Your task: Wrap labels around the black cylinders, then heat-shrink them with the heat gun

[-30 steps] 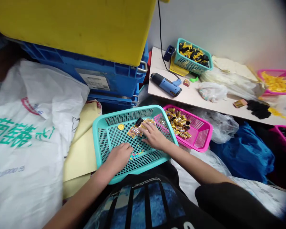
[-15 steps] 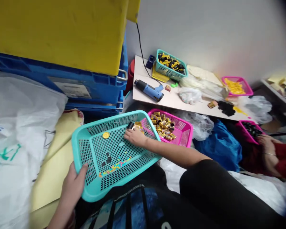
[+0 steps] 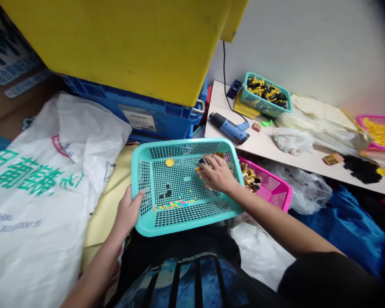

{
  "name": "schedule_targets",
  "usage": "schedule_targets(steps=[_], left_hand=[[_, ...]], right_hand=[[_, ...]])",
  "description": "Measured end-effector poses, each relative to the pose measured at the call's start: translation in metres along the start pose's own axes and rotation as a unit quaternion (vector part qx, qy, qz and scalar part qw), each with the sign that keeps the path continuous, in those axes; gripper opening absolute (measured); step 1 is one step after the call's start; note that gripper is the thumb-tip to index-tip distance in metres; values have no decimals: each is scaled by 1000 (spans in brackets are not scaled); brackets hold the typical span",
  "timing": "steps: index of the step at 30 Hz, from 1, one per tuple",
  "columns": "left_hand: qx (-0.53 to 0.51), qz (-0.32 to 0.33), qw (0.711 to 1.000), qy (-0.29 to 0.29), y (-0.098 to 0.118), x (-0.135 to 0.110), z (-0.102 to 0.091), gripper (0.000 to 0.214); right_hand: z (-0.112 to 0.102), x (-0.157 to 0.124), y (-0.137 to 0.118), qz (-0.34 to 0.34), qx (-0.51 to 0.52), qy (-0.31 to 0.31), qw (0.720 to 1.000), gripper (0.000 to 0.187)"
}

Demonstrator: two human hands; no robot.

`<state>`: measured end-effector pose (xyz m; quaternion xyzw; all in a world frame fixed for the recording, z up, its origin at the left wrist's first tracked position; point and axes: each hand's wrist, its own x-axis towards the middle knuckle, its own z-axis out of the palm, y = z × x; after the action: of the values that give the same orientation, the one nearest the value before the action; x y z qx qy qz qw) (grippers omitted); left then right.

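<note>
Teal basket [image 3: 182, 145] has swung back level across the lap, its right end now lapping over the pink basket [image 3: 274, 196] and hiding much of it. Left hand [image 3: 128, 211] grips the near left rim with fingers spread along it, which seems to keep the basket steady. Right hand [image 3: 217, 173] curls down at the basket's right end over gold packets [image 3: 199, 172], a dark piece [image 3: 202, 161] at its fingertips; whether it pinches anything, I cannot tell. Gold disc [image 3: 169, 162], black bits [image 3: 165, 192] and a line of coloured beads [image 3: 175, 204] lie on the mesh, well clear of that hand, with open mesh between. Gold cylinders [image 3: 248, 179] fill the pink basket just beyond the teal rim. Behind stand blue crates [image 3: 154, 122], and a heat gun [image 3: 229, 130] lies on the table [image 3: 224, 96].
</note>
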<state>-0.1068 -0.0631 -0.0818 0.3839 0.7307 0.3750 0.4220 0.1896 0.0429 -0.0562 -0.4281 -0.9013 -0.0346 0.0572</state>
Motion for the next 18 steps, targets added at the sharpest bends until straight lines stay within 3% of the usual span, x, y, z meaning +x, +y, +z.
schedule_targets(steps=[2, 4, 8, 11, 13, 18], left_hand=[[-38, 18, 999, 7, 8, 6, 3, 45], [-81, 31, 996, 5, 15, 13, 11, 45], [-150, 37, 988, -22, 22, 22, 34, 44], [-142, 52, 988, -35, 17, 22, 54, 39], [-138, 43, 988, -53, 8, 19, 64, 37], [-153, -17, 983, -102, -14, 9, 81, 36]], right_hand=[[-21, 13, 10, -14, -11, 11, 1000, 37], [-36, 22, 19, -80, -19, -21, 996, 46], [-40, 13, 36, -202, -5, -128, 971, 67], [-30, -6, 44, -184, -4, -190, 964, 65], [-25, -17, 44, -152, -21, -199, 968, 61], [-23, -23, 22, -154, -1, -220, 963, 35]])
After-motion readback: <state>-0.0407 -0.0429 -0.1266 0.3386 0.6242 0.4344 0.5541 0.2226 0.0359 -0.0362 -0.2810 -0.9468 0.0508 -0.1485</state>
